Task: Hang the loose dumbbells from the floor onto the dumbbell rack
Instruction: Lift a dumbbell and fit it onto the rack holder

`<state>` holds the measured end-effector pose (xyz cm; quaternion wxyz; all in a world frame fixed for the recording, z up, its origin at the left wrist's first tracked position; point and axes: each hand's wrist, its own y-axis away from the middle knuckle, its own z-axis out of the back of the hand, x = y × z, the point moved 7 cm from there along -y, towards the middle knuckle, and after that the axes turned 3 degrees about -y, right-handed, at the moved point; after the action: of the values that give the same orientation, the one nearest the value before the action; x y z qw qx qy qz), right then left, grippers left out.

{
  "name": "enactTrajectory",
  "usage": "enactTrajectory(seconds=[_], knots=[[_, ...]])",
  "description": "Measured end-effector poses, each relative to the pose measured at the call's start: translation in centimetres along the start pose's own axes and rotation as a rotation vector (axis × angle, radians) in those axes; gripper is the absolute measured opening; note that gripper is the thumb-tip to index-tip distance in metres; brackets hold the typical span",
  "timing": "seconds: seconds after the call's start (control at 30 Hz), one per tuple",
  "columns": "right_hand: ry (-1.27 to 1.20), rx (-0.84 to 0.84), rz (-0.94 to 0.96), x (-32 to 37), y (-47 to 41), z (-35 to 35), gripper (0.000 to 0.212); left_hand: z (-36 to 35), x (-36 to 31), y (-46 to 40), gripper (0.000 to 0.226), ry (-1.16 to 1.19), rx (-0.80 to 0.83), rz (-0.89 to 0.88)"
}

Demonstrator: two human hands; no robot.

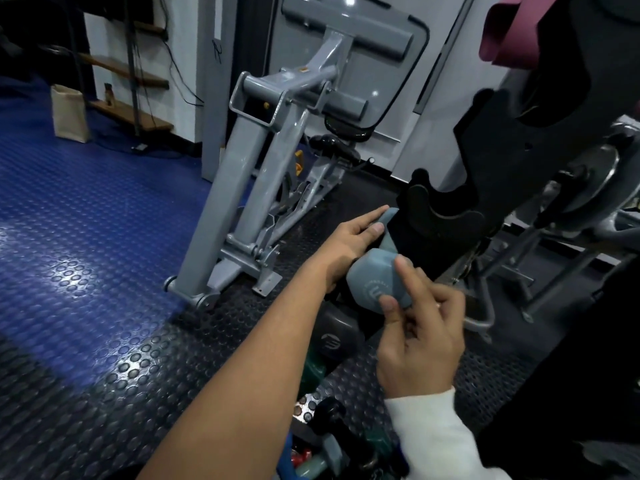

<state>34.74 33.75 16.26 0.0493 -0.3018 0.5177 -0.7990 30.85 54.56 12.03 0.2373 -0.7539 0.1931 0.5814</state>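
Observation:
A grey-blue dumbbell [372, 275] sits tilted against the black dumbbell rack [491, 188], just below an empty cradle [446, 216]. My left hand [349, 244] grips its far head and handle from the left. My right hand [420, 337] touches the near head with thumb and forefinger, the other fingers curled. Below them a black dumbbell [334, 341] rests low on the rack. Several more dumbbells, green [311, 368], black [330, 415] and grey [322, 462], lie on the floor beneath my arms.
A grey exercise machine frame [256, 168] stands to the left of the rack on black studded matting [207, 341]. Blue studded flooring [86, 220] spreads left. Weight plates and metal bars [588, 181] crowd the right. A purple rolled mat [512, 32] lies on top of the rack.

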Motion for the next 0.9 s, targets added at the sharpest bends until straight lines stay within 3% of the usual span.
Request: enactTrajectory(seconds=[0.13, 0.2, 0.4, 0.5, 0.63, 0.8, 0.9], knots=[[-0.033, 0.038, -0.039, 0.3, 0.1, 0.3, 0.046, 0.1, -0.9, 1.4, 0.039, -0.165, -0.032, 0.030], [-0.037, 0.080, -0.058, 0.8, 0.0, 1.0, 0.047, 0.2, -3.1, 3.4, 0.031, -0.263, -0.127, 0.006], [-0.027, 0.244, -0.146, 0.8, -1.7, 2.6, 0.037, -1.9, -9.1, 10.4, 0.031, -0.658, -0.399, -0.259], [-0.150, 0.079, -0.367, -1.5, -2.6, 4.6, 0.023, -3.2, -9.1, 14.1, 0.040, -0.834, -0.449, -0.285], [-0.403, -0.234, -0.764, -6.1, -3.6, 5.8, 0.026, -4.3, -6.6, 19.0, 0.049, -0.923, -0.529, -0.338], [-0.604, -0.096, -0.944, -7.6, -8.1, 3.0, 0.023, -4.3, -5.7, 19.5, 0.060, -1.036, -0.540, -0.360], [-0.671, -0.036, -1.128, -8.1, -8.5, 1.0, 0.007, -4.2, -5.1, 18.8, 0.066, -0.981, -0.503, -0.381]])
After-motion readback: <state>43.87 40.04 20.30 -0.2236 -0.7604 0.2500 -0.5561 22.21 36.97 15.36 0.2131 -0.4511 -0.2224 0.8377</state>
